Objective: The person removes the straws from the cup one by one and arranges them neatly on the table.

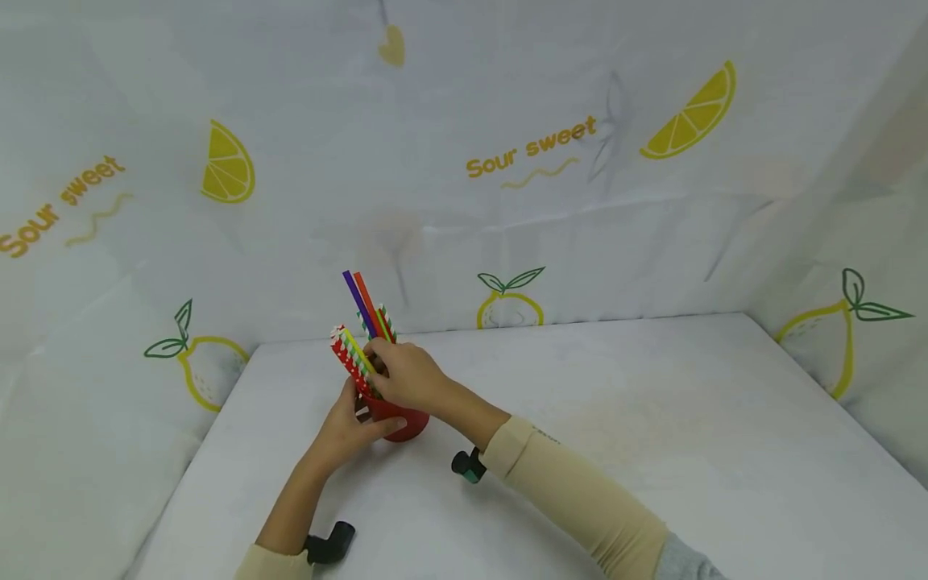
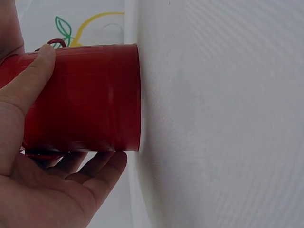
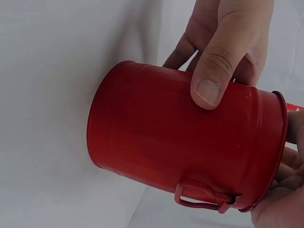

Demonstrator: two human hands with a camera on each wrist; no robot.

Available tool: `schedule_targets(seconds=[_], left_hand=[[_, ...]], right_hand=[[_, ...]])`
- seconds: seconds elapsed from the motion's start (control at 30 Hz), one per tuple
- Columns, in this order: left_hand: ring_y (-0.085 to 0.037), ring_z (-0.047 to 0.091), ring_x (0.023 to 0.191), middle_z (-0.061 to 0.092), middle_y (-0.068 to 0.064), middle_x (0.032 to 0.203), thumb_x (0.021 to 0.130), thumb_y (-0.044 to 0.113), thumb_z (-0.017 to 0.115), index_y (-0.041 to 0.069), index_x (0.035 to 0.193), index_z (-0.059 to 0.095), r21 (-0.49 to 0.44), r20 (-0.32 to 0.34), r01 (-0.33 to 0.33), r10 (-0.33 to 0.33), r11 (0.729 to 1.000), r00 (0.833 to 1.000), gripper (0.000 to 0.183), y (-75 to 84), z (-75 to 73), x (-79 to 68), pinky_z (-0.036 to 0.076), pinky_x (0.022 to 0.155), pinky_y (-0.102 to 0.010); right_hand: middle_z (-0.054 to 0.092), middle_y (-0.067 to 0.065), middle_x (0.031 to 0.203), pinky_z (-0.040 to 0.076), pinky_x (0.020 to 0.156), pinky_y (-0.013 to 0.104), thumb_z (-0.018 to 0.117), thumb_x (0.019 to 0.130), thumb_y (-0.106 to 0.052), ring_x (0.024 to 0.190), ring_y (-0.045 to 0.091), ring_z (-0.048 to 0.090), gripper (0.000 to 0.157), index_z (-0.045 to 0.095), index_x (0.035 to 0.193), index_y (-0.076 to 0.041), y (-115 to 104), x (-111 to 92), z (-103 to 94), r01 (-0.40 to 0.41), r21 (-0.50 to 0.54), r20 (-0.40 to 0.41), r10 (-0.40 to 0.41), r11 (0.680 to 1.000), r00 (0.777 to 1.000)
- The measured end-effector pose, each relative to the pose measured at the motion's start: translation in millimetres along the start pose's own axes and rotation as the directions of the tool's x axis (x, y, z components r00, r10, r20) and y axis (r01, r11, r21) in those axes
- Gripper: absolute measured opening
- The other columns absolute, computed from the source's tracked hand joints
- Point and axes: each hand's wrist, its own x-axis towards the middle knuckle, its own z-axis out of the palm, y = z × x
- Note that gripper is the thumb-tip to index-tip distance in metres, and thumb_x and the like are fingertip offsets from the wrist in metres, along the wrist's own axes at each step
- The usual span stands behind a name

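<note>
A small red metal bucket (image 1: 409,424) with side handles stands on the white table at left of centre. My left hand (image 1: 346,431) grips its side; in the right wrist view the left thumb (image 3: 211,78) lies along the wall. Paper straws lean out of the bucket: red with white dots (image 1: 346,358), yellow (image 1: 358,351), purple (image 1: 359,303), orange (image 1: 366,298) and green-striped ones. At the mouth, my right hand (image 1: 415,377) has curled fingers around some straws, whose lower parts it hides. The right wrist view catches those fingers (image 3: 285,190) right at the rim.
A white cloth wall (image 1: 435,234) printed with lemons and lettering rises behind the table (image 1: 616,403) and along both sides. Black wrist-worn devices (image 1: 329,544) hang below each forearm near the tabletop.
</note>
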Motion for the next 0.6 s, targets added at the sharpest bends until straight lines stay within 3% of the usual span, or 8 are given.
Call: schedule_targets(seconds=[0.17, 0.4, 0.6], left_hand=[[-0.038, 0.046, 0.134, 0.041, -0.012, 0.151, 0.081, 0.025, 0.086, 0.014, 0.154, 0.020, -0.005, 0.000, 0.010, -0.010, 1.000, 1.000, 0.098, -0.7, -0.5, 1.6, 0.046, 0.103, -0.052], [-0.039, 0.047, 0.132, 0.042, -0.014, 0.150, 0.082, 0.023, 0.085, 0.012, 0.153, 0.021, -0.004, -0.010, 0.001, -0.001, 1.000, 1.000, 0.096, 0.1, -0.8, 1.1, 0.046, 0.103, -0.051], [-0.039, 0.047, 0.133, 0.041, -0.014, 0.151, 0.083, 0.022, 0.084, 0.012, 0.153, 0.021, -0.005, -0.006, 0.004, -0.004, 1.000, 1.000, 0.096, 0.2, -0.5, 0.3, 0.045, 0.103, -0.052]], right_hand=[[0.072, 0.005, 0.111, 0.057, 0.083, 0.025, 0.070, 0.096, -0.016, 0.099, 0.014, 0.070, 0.033, 0.057, 0.126, -0.009, -1.1, 0.2, -2.0, -0.033, 0.013, 0.044, 0.033, 0.999, 0.999], [0.071, 0.004, 0.110, 0.055, 0.083, 0.021, 0.070, 0.096, -0.016, 0.095, 0.011, 0.067, 0.036, 0.057, 0.129, -0.008, 0.4, -0.8, -1.8, -0.022, 0.015, 0.053, 0.021, 1.000, 0.998], [0.071, 0.002, 0.110, 0.053, 0.087, 0.020, 0.070, 0.095, -0.014, 0.099, 0.009, 0.066, 0.031, 0.061, 0.124, -0.008, 3.4, -4.0, -4.5, -0.009, 0.076, 0.076, 0.004, 0.997, 0.997]])
